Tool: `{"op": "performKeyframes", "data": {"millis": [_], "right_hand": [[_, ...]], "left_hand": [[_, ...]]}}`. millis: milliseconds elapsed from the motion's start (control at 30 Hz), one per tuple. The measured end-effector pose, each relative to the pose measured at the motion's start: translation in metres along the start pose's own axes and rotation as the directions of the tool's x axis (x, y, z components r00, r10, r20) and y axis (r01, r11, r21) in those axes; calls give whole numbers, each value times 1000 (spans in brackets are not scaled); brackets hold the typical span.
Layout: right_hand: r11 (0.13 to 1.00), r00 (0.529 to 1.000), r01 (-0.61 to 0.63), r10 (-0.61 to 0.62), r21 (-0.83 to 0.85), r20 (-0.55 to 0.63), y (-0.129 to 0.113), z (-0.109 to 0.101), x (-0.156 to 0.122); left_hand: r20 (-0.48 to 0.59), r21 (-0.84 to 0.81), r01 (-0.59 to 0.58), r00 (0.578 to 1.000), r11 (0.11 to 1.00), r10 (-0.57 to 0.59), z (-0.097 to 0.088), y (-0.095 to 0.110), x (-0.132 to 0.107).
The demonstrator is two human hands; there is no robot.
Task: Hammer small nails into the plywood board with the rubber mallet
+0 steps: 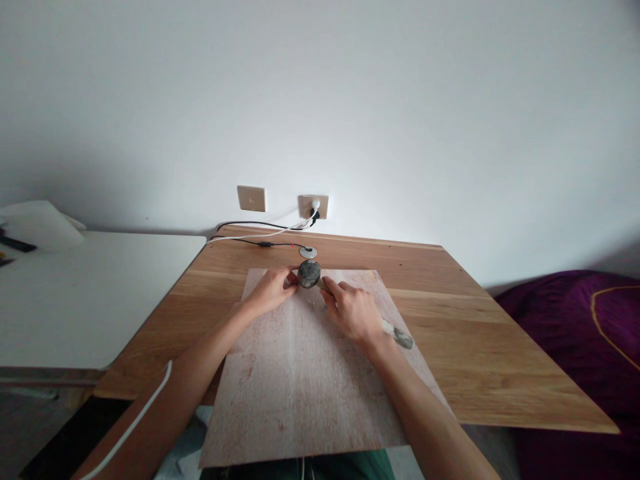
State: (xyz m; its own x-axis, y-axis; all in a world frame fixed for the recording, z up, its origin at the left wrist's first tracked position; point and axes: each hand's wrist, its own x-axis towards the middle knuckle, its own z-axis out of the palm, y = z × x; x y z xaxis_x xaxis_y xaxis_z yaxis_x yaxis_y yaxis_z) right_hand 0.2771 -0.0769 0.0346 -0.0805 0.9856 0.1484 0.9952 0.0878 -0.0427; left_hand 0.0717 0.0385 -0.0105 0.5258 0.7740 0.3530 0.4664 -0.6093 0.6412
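Observation:
My right hand [353, 310] is wrapped around the handle of a mallet [309, 273] with a dark, round, scuffed head. The worn grey end of its handle sticks out past my wrist to the right. My left hand [273, 288] is closed in a pinch just left of the mallet head, near the far edge of a pale wooden board [280, 387]. The head partly covers those fingertips, so what they grip is hidden. Small pale bits lie on the board between my hands.
Under the board is a wooden table [450, 333]. Cables run along its back to a wall socket [313, 207], beside a round metal grommet [308, 253]. A white table [130, 287] adjoins on the left. Purple fabric [565, 333] bulges at the right.

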Motion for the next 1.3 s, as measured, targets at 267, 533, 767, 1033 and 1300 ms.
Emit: {"op": "performKeyframes", "data": {"millis": [267,533,767,1033,1300], "right_hand": [[1000,1000,3,-3,8,-3,1,-1,0],[1000,1000,5,-5,25,-14,-1,-3,-1],[999,999,-4,3,43,32,-1,-5,-1],[999,1000,10,-10,49,0,-1,-2,-1],[997,998,-55,55,59,2,6,0,1]], "left_hand": [[7,-4,2,1000,1000,-2,-1,2,1],[22,-13,8,1000,1000,-8,-2,4,0],[7,-12,-8,1000,1000,8,0,1,0],[10,2,10,1000,1000,-10,-2,5,0],[6,4,-51,999,999,51,2,-2,0]]}}
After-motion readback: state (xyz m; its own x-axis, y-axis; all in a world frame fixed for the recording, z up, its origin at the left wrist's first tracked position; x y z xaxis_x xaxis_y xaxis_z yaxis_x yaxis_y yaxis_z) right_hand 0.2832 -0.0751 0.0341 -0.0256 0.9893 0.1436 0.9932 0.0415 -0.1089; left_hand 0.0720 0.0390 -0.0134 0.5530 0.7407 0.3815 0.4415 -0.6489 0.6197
